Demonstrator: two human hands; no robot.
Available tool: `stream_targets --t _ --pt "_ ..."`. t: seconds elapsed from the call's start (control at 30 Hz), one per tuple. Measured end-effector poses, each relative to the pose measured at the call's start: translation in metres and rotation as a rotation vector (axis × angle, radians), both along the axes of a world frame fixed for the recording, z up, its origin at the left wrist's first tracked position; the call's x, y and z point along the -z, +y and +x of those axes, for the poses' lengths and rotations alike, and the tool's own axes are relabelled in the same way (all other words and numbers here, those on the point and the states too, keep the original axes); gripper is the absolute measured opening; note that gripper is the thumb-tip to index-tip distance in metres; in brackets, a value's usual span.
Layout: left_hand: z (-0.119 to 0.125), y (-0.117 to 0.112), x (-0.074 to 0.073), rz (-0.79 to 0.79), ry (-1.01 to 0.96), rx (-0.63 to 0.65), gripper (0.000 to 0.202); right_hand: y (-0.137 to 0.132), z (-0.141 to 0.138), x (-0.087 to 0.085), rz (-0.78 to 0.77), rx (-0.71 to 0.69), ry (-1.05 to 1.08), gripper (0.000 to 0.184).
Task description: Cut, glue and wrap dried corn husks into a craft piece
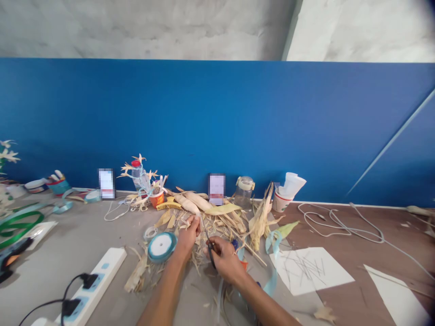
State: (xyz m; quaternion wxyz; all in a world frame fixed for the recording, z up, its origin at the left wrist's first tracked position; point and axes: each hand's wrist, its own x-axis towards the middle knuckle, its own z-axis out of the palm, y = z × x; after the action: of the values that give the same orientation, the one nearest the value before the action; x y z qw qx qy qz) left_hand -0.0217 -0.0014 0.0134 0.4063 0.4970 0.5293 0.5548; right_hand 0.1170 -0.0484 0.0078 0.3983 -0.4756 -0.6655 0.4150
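Observation:
In my right hand (224, 258) is a pair of scissors (211, 253) with black handles, its blades pointing away from me toward my other hand. My left hand (190, 233) pinches a small pale piece of dried husk (186, 223), partly hidden by the fingers. Just beyond both hands lie dried corn husks (190, 203), with shredded scraps (197, 260) spread around and under them. To the left of my left hand rests a spool of blue ribbon (161, 246).
A white power strip (110, 267) with black plugs lies front left. Behind stand an orange cup (157, 199) beside husk flowers, a phone (216, 189), a jar (244, 192) and a paper cup (282, 201). Thin sticks lie on white paper (312, 269); a white cable (340, 226) curls behind.

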Motion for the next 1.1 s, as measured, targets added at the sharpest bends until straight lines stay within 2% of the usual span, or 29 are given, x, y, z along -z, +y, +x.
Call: stream_targets --t 0.5,0.77,1.1 --pt "0.001 -0.0027 0.0014 0.046 0.052 0.068 0.05 0.0032 0.0009 -0.0007 -0.039 -0.017 0.087 0.019" --pt "-0.0014 -0.0028 -0.0005 0.069 0.112 0.067 0.05 0.0011 0.0004 -0.0066 -0.07 -0.069 0.182 0.016" --pt "-0.0004 -0.0045 -0.0044 0.068 0.078 0.031 0.046 0.008 -0.0005 0.0007 -0.109 -0.032 0.213 0.018"
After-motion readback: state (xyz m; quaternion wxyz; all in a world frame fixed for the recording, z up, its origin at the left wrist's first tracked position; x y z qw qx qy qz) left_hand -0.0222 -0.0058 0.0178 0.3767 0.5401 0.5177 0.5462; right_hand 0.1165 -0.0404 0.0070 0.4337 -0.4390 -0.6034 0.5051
